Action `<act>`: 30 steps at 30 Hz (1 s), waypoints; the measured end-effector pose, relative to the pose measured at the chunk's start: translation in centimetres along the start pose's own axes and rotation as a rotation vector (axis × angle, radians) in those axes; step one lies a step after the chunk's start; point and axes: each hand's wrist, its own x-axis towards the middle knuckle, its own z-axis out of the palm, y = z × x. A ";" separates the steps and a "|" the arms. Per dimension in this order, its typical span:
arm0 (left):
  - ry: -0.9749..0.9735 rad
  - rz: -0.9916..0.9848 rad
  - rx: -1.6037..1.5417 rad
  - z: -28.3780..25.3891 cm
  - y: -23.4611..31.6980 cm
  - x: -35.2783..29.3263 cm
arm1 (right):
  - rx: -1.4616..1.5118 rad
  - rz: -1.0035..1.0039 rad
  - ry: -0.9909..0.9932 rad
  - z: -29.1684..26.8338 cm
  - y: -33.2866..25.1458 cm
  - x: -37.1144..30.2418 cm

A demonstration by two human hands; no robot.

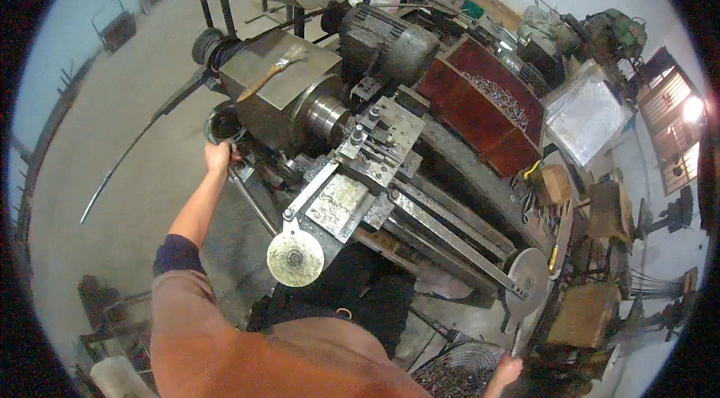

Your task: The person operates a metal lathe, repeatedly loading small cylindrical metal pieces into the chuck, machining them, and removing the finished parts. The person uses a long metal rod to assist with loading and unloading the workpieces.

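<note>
My left hand [218, 155] is closed at the lower rim of a dark, round-mouthed container [223, 122], beside the headstock of a metal lathe [289, 94]. Its fingers are partly hidden behind the rim. At the lower right, my right hand [508, 372] grips a lever handle [517, 338] that hangs from a round metal disc [528, 278] at the end of the lathe's long bars. Between my hands lie the tool slide [375, 147], covered with metal shavings, and a pale round handwheel [295, 257]. The steel chuck [328, 118] faces the slide.
A brush [274, 73] lies on the headstock. Behind the slide are a motor [390, 38] and a reddish-brown tray [480, 106] with small metal pieces. A thin rod [127, 151] juts out to the left. Hand tools [529, 199] and a wooden block [553, 184] sit on the right.
</note>
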 end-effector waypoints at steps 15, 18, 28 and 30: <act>-0.282 0.007 0.088 -1.7 1.9 -0.5 | -0.215 -0.291 0.354 2.6 -0.2 9.9; -0.181 0.036 0.135 -6.2 -2.8 4.0 | 0.204 -0.401 0.417 1.8 -2.1 4.1; -0.374 0.463 1.332 -3.2 -7.4 5.4 | 0.580 -0.194 -0.159 -2.5 -8.4 -7.0; -0.147 0.347 1.053 -1.3 -11.3 4.1 | 0.662 -0.153 -0.193 -2.0 -7.8 -6.8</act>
